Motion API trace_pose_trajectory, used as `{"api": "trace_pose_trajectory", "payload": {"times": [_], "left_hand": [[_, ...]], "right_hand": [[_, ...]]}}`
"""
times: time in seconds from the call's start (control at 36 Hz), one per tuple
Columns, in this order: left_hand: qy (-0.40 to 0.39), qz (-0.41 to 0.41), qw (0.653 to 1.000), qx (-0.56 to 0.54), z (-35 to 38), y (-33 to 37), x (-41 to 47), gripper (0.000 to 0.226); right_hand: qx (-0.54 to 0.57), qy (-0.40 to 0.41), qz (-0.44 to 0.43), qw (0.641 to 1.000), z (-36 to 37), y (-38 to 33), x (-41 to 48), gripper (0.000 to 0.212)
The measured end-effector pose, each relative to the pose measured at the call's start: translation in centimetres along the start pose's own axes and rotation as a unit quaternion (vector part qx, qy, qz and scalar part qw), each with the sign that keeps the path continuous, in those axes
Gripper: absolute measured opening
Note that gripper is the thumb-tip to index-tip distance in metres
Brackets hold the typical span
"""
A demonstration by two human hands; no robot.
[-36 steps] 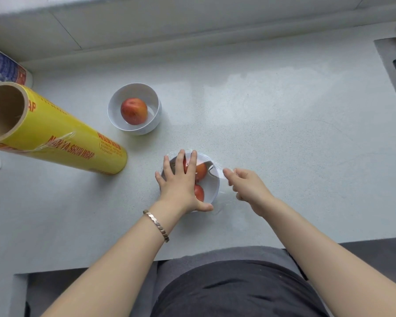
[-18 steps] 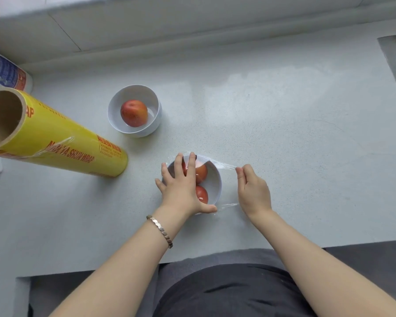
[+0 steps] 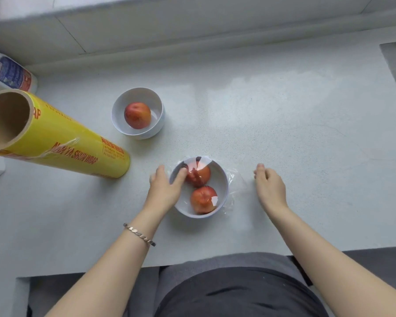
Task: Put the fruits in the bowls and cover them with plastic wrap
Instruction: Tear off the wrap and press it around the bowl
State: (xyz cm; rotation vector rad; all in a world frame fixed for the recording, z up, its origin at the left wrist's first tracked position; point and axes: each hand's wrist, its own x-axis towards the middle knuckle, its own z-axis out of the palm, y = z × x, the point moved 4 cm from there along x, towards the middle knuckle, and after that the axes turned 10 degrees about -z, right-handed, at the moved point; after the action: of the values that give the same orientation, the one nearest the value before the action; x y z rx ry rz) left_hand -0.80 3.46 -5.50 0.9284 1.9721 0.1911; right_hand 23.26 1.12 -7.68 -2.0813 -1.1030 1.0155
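Now: left hand (image 3: pixel 164 191) fingers (image 3: pixel 180 175) flat, pressing plastic wrap (image 3: pixel 233 179) on near bowl (image 3: pixel 224 181) left rim | right hand (image 3: pixel 271 187) relaxed, empty, apart to the right | two red fruits (image 3: pixel 202 199) inside, under wrap | far bowl (image 3: pixel 119 120): one fruit (image 3: pixel 137 115), uncovered | yellow roll (image 3: pixel 73 145) reads "NAN YA SHUN WRAP" | pale speckled surface (image 3: pixel 284 122), tiled wall (image 3: pixel 192 26)

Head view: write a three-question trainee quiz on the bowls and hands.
1. True or false: the far bowl is empty.
2. How many fruits lie in the near bowl?
3. Which hand touches the near bowl: A left, B right, C both?
Key: 1 false; 2 two; 3 A, the left hand does, the right hand is apart from it.
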Motion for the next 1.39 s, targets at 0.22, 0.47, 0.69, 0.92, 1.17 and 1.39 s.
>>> {"api": "trace_pose_trajectory", "payload": {"times": [0.22,0.47,0.69,0.92,1.17,1.39], "left_hand": [[-0.024,-0.086,0.991,-0.102,1.1,-1.5,1.8,0.052],[0.01,-0.015,0.982,-0.19,1.8,-2.9,0.1,0.041],[-0.021,0.081,0.968,-0.235,0.5,-2.6,-4.7,0.036],[-0.133,0.116,0.966,-0.189,-1.9,-0.7,-5.7,0.027],[-0.199,0.167,0.966,0.006,-0.4,1.8,-6.0,0.049],[-0.194,0.188,0.954,-0.131,-0.5,1.0,-7.7,0.092]], "right_hand": [[0.107,-0.208,0.098,0.967,3.2,-1.1,-4.4,0.047],[0.217,-0.223,0.1,0.945,2.7,-1.3,-4.5,0.037],[0.301,-0.261,0.074,0.914,1.0,-1.1,-4.6,0.086],[0.237,-0.221,-0.026,0.946,-1.5,-2.4,-4.6,0.074],[0.177,-0.242,-0.067,0.952,-1.8,-5.1,-6.9,0.02],[0.13,-0.299,-0.111,0.939,-2.9,-6.8,-7.7,0.047]]}}
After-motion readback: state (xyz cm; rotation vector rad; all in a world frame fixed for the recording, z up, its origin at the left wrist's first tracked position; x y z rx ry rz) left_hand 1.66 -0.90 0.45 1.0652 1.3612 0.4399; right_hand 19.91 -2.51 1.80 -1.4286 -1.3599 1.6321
